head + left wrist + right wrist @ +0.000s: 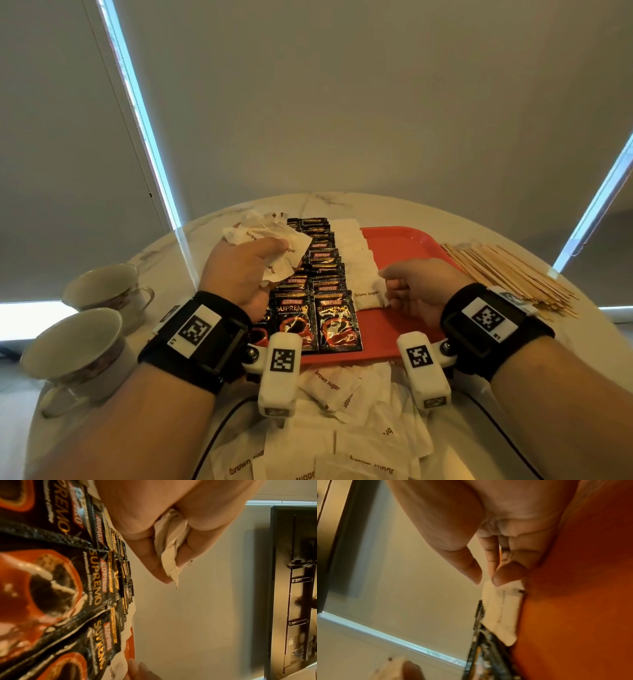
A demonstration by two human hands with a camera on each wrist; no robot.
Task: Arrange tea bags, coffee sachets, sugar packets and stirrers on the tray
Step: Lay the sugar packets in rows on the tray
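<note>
The red tray (407, 240) sits on the round marble table (376, 205) and serves as the anchor here. On its left part lie 2 overlapping columns of Kopiko Supremo coffee sachets (317, 274), and just beside them, toward the tray's middle, runs a column of white brown sugar packets (359, 260). The right part of the tray is bare.

The left hand (239, 274) hovers over the tray's left edge with its fingers curled round a crumpled bunch of brown sugar packets (274, 246); the left wrist view shows white paper squeezed between palm and fingers. The right hand (418, 291) is over the near middle of the tray, thumb and fingertips pressing or pinching the nearest packet of the sugar column (503, 588); which of the 2 I cannot tell.

Judged from this, coffee looks placed and sugar is partway: many loose sugar packets (329, 383) lie off the tray's near edge. The wooden stirrers (507, 274) lie in a pile off its right edge, not yet moved. No tea bags can be made out. 2 teacups (85, 329) stand well left of the tray.
</note>
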